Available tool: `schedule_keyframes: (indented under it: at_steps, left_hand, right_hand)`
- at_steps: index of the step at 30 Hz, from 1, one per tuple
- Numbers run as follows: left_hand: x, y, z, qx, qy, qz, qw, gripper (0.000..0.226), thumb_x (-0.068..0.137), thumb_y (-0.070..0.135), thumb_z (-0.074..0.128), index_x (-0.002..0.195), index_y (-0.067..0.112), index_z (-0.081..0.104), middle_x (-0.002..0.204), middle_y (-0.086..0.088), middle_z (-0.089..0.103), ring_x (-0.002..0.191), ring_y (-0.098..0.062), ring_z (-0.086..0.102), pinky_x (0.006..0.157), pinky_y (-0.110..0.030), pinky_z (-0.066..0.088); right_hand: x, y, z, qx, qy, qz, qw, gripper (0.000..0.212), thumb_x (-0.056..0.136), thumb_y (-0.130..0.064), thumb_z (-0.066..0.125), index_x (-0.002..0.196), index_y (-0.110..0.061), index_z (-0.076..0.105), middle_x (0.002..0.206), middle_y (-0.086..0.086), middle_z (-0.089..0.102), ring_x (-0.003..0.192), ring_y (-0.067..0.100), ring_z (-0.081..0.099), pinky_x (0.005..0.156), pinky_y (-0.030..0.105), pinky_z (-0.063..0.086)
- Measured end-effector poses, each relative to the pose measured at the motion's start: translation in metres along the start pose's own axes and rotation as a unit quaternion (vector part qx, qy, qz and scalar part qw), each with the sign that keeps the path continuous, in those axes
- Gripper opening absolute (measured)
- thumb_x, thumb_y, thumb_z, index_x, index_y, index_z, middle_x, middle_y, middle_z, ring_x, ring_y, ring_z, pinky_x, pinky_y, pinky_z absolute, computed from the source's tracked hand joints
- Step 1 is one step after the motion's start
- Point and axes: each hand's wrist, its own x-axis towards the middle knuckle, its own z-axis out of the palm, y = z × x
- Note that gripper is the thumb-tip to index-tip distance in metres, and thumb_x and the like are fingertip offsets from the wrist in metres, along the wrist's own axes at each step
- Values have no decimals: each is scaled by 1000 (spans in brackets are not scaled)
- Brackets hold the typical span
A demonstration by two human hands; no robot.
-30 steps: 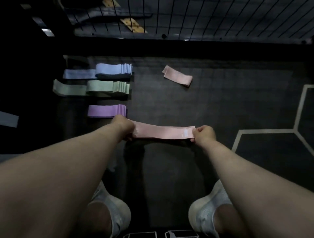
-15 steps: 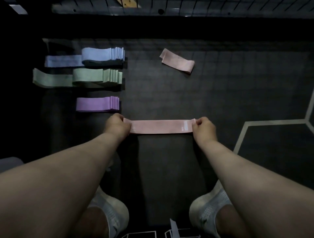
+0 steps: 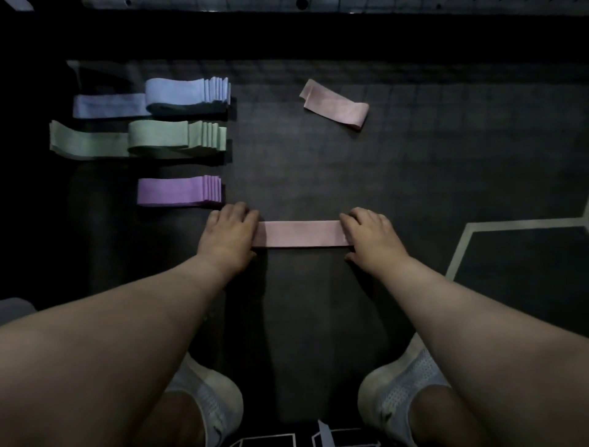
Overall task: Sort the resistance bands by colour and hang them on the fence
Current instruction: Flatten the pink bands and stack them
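Observation:
A pink resistance band [image 3: 301, 234] lies flat on the dark floor in front of me. My left hand [image 3: 228, 236] rests palm down on its left end and my right hand [image 3: 371, 237] rests palm down on its right end, fingers fairly straight. A second pink band [image 3: 334, 104] lies loose farther away, to the right. On the left sit sorted stacks: blue bands [image 3: 188, 92], green bands [image 3: 178, 137] and purple bands [image 3: 180, 190]. A strip of the fence [image 3: 350, 3] shows along the top edge.
My two white shoes [image 3: 207, 395] [image 3: 401, 379] stand below the band. A pale painted line [image 3: 462, 245] crosses the floor at the right. A black shadowed strip runs under the fence.
The pink band was held stretched between both hands above the floor; it has come down and lies on the floor, and both hands have flattened onto its ends.

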Motion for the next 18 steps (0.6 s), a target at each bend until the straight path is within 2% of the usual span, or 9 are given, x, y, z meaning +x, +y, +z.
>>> schedule_keyframes:
  at_steps: [3, 5, 7, 9, 11, 12, 13, 15, 18]
  left_hand:
    - [4, 4, 0, 6, 7, -1, 1000, 42, 90, 30, 58, 130, 25, 47, 131, -5, 48, 122, -26, 46, 99, -38, 34]
    - [5, 4, 0, 6, -1, -4, 1000, 32, 94, 25, 53, 125, 24, 51, 125, -5, 49, 117, -26, 49, 96, -38, 37]
    - [6, 3, 1, 6, -13, -2, 1000, 32, 93, 26, 54, 125, 24, 52, 125, -5, 49, 116, -26, 49, 95, -38, 37]
    - [5, 1, 2, -6, -25, -9, 1000, 39, 89, 32, 59, 127, 25, 51, 126, -5, 48, 119, -27, 47, 97, -39, 37]
    - [-1, 2, 1, -60, -6, -49, 997, 52, 83, 41, 62, 130, 25, 49, 133, -6, 45, 124, -28, 44, 101, -41, 37]
    - [-4, 4, 0, -112, 19, -100, 988, 55, 82, 41, 62, 132, 23, 48, 136, -8, 43, 127, -30, 42, 104, -42, 36]
    - [-6, 6, -1, -173, 40, -173, 969, 56, 84, 40, 59, 135, 20, 47, 139, -11, 41, 129, -32, 40, 106, -44, 35]
    - [-7, 10, -2, -300, 49, -325, 896, 51, 91, 35, 54, 138, 17, 47, 141, -15, 39, 130, -35, 40, 108, -46, 35]
    - [-4, 10, 9, -437, 36, -423, 793, 38, 97, 36, 51, 132, 21, 58, 138, -15, 47, 123, -36, 50, 107, -46, 42]
  right_hand:
    - [8, 3, 3, 9, 3, 11, 1000, 52, 88, -23, 65, 137, -19, 46, 136, 6, 40, 127, 28, 41, 107, 38, 30]
    - [11, 4, 2, 20, -1, 8, 1000, 41, 93, -19, 57, 133, -19, 49, 134, 7, 41, 123, 29, 42, 105, 38, 33]
    - [11, 7, 3, 25, -4, 0, 1000, 46, 92, -22, 59, 136, -20, 46, 137, 6, 40, 127, 28, 39, 107, 38, 30]
    - [6, 9, 4, 61, 5, 11, 998, 67, 86, -33, 69, 145, -22, 38, 143, 5, 33, 135, 27, 31, 113, 39, 23]
    - [-3, 8, 9, 173, 55, 102, 978, 73, 84, -42, 69, 145, -19, 37, 145, 7, 31, 137, 28, 29, 114, 41, 23]
    - [-7, 7, 9, 253, 85, 178, 947, 67, 87, -42, 66, 142, -15, 40, 144, 9, 33, 135, 30, 34, 113, 41, 27]
    - [-9, 7, 12, 333, 111, 253, 902, 59, 89, -40, 63, 136, -11, 44, 142, 12, 38, 131, 31, 39, 111, 41, 31]
    - [-12, 7, 19, 421, 135, 339, 830, 47, 91, -38, 63, 126, -8, 50, 133, 13, 47, 123, 31, 47, 105, 38, 38]
    - [-12, 8, 25, 466, 149, 332, 806, 30, 90, -34, 67, 107, -14, 52, 116, 10, 58, 107, 27, 59, 91, 33, 47]
